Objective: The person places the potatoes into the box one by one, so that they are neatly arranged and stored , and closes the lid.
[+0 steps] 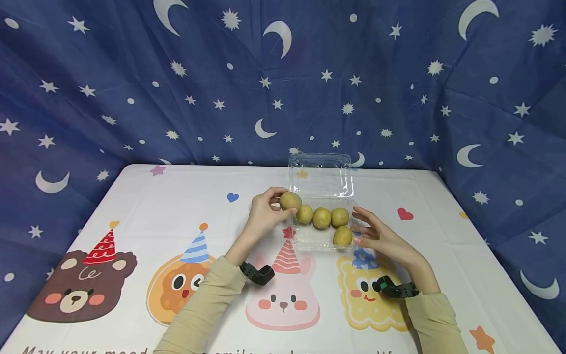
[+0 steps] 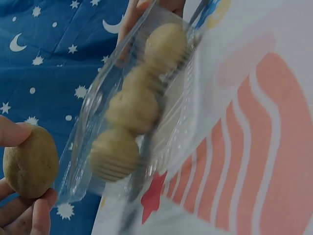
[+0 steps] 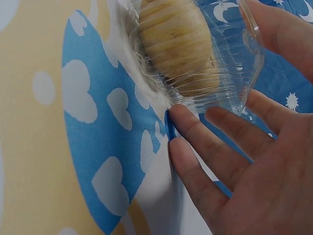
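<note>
In the head view, my left hand (image 1: pixel 265 211) pinches a small yellow-brown potato (image 1: pixel 290 201) between thumb and fingers, above the left end of a clear plastic clamshell box (image 1: pixel 309 242). The left wrist view shows the thumb on top of that potato (image 2: pixel 31 162) and the fingers beneath. Inside the box sit several more potatoes (image 1: pixel 322 218), a row at the back and one at the front right. My right hand (image 1: pixel 382 238) is at the right end of the box. Its fingers are fairly straight, with fingertips (image 3: pixel 178 115) against the ribbed plastic side.
The box's hinged lid (image 1: pixel 321 175) stands raised at the back, close to the blue star-and-moon curtain (image 1: pixel 247 73). A white cloth with printed cartoon animals (image 1: pixel 283 305) covers the table. Each wrist wears a black band (image 1: pixel 257 273).
</note>
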`<state>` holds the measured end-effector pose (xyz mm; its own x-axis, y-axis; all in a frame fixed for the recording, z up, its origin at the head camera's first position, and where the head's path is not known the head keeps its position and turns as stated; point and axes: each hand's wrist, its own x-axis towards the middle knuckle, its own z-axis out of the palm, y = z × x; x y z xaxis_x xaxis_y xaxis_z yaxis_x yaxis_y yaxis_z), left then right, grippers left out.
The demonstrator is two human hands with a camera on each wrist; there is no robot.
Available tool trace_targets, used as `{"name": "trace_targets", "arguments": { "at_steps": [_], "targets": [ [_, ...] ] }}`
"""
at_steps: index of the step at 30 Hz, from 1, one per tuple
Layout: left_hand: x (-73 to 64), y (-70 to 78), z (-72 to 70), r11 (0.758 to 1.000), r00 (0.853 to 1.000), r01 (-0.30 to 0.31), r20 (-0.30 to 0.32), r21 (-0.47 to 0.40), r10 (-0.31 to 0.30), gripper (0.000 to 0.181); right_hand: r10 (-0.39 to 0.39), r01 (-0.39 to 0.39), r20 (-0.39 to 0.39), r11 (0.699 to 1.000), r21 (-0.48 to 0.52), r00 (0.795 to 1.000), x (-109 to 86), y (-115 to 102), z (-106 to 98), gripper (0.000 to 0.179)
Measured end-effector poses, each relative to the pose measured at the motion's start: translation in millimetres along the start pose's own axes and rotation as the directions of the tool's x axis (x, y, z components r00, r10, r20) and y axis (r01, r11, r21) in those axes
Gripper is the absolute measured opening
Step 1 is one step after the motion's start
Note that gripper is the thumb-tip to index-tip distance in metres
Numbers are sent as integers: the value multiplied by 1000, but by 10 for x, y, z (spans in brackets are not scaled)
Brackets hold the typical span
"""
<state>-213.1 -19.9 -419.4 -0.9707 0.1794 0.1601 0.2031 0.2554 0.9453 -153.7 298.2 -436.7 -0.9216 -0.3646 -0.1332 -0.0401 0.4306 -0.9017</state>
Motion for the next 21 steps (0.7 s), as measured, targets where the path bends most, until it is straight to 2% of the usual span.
{"name": "trace_targets", "arguments": {
  "at_steps": [6,12,18,21],
  "targets": [
    [-54,50,91,1000,998,10,59,-21,-9,51,-1,1,3,1000,1,1000,-5,5,-2,83],
    [-116,72,198,999,994,-39,105,-25,41,52,-3,3,2,1000,0,1000,-9,13,-3,83],
    [-183,107,314,988,974,-136,192,75,119,53,2,-2,-1,1000,-5,1000,-11,20,-7,82],
    [-192,103,360,976,967,-172,211,135,142,53,-6,6,2,1000,-8,1000,2,17,-1,83]
  ]
}}
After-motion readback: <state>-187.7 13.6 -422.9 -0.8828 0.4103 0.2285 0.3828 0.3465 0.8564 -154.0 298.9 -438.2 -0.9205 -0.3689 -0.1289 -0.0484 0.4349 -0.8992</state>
